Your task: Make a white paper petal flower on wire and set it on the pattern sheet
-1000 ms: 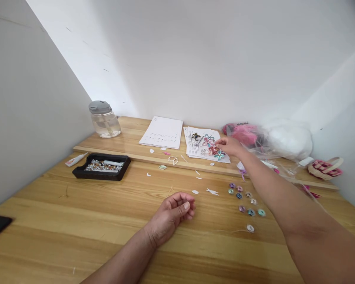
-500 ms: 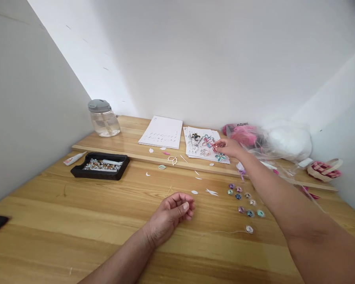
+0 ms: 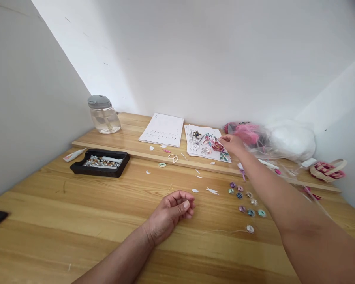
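My right hand point(image 3: 232, 144) reaches to the back, its fingertips at the upper edge of a red flower ornament point(image 3: 218, 146). The flower lies on white paper sheets point(image 3: 192, 150), and the fingers look free of it. Around it are a pink and blue flower point(image 3: 208, 139), a pale flower point(image 3: 206, 150), a green flower point(image 3: 224, 156) and a dark one point(image 3: 196, 135). Tweezers point(image 3: 200, 141) lie among them. My left hand point(image 3: 173, 211) rests on the table, loosely curled with nothing in it, near a small white paper leaf point(image 3: 194, 190).
Several thread spools point(image 3: 251, 213) lie at the right. A black tray point(image 3: 76, 170) of beads, a glue tube point(image 3: 73, 155) and a water bottle point(image 3: 104, 118) stand left. A paper stack point(image 3: 162, 128), plastic bags point(image 3: 290, 140) and a small basket point(image 3: 327, 171) line the back ledge point(image 3: 130, 152).
My right hand has drawn slightly up and right, off the red flower, which now shows lying on the paper. My left hand has kept its place.
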{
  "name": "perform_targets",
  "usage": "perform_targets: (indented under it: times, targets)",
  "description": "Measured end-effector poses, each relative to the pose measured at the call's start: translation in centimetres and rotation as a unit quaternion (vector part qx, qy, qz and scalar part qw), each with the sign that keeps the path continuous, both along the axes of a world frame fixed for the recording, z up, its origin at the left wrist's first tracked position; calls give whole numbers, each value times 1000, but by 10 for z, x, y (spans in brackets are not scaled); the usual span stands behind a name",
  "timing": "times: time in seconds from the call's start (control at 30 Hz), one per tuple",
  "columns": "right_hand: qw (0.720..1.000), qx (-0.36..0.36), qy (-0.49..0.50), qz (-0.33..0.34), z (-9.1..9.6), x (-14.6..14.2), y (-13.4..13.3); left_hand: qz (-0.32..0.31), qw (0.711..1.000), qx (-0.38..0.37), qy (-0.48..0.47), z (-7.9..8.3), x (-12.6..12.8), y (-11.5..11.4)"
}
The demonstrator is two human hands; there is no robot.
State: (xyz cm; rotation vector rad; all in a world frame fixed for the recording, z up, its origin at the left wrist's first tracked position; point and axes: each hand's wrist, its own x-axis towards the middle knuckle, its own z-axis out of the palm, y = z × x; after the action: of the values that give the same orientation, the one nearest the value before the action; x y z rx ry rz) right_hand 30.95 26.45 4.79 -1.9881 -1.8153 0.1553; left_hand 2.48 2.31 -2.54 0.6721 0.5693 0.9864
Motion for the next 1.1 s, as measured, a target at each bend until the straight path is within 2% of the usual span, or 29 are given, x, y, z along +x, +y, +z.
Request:
perform_targets:
  times: [0.13, 0.3, 0.73, 0.93, 1.1]
  targets:
    - [1000, -22, -7, 2, 8, -2, 14, 1, 1000, -3, -1, 1, 0, 0]
    - [998, -51, -25, 4, 5, -14, 29, 3, 1000, -1, -1, 2, 0, -1]
    - [996, -34, -43, -67, 3, -1, 32, 3, 1000, 0, -1, 1, 0, -1]
    - [992, -37, -58, -104, -5, -7, 45, 3, 1000, 1, -4, 1, 1, 0]
    - [990, -31, -46, -131, -6, -1, 52, 4, 1000, 1, -5, 1, 1, 0]
